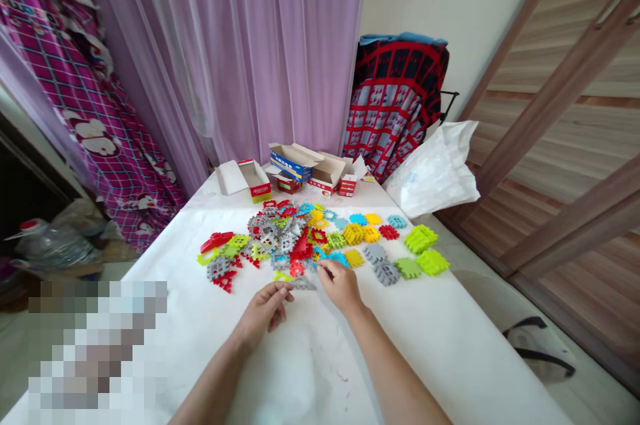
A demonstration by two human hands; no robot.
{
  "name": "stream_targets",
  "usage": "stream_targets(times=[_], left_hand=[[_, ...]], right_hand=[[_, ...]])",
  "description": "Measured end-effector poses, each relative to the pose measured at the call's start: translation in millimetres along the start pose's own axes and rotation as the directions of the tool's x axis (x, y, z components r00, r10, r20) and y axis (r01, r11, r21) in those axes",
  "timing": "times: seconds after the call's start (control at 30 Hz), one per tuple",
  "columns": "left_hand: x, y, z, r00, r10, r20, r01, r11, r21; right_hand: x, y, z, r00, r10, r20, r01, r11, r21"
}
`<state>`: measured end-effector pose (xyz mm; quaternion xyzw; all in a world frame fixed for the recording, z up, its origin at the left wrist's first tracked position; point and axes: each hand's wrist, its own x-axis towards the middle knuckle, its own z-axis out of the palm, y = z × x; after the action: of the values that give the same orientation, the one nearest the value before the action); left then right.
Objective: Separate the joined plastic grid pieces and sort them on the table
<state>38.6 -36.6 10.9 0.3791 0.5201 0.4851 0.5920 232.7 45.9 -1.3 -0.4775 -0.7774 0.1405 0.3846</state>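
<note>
Toy building pieces (273,228) of thin plastic, notched along their edges, lie in a loose heap near the middle of the white-covered table (390,345), just beyond the person's hands. Many are squarish with window-like openings; grey and red dominate, with some lime, yellow and blue among them. To the left of the heap, a grey latticed piece (219,269) lies by red pieces with toothed edges.

To the right, pieces sit in small one-colour groups: bright lime stacks (421,238) furthest out, a duller green stack (409,268) beside them, grey stacks (387,272) nearer the heap, and yellow stacks (353,233) closer still. A red group (389,232) lies behind the grey.

The left hand (267,308) has thumb and forefinger extended to a flat grey piece (303,286); whether they pinch it, I cannot tell. The right hand (341,285) curls its fingers at the heap's near edge; what they grasp, if anything, is too small to make out.
</note>
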Motion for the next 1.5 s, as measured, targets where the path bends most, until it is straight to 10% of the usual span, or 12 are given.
stream_targets(times=[0.3, 1.5], left_hand=[[5, 3, -34, 0.986, -0.139, 0.090, 0.166, 0.805, -0.569], [17, -3, -42, 0.974, -0.097, 0.207, 0.218, 0.659, -0.719]], right_hand=[[-10, 20, 12, 0.993, 0.097, -0.071, -0.090, 0.991, 0.099], [0, 16, 38, 0.974, -0.059, -0.217, 0.084, 0.991, 0.107]])
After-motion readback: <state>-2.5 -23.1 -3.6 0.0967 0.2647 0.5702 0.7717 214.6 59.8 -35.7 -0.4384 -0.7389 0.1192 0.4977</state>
